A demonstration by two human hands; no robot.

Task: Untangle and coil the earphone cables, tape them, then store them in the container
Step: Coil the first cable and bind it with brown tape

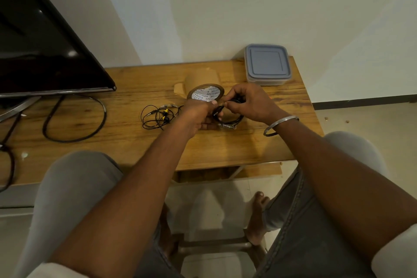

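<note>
My left hand [198, 115] and my right hand [248, 104] meet over the wooden table [126, 142], both pinching a coiled black earphone cable [232, 120] between them. Part of the coil hangs below my right hand, with a pale strip at its bottom. A second, tangled black earphone [158, 117] with yellow buds lies on the table left of my left hand. A brown tape roll [205, 92] stands just behind my hands. The clear container with a grey-blue lid [267, 64] sits shut at the table's back right corner.
A black TV screen [45, 47] stands on the table's left, with a thick black power cable [74, 120] looped in front of it. My knees are against the table's front edge. A metal bangle [279, 124] circles my right wrist.
</note>
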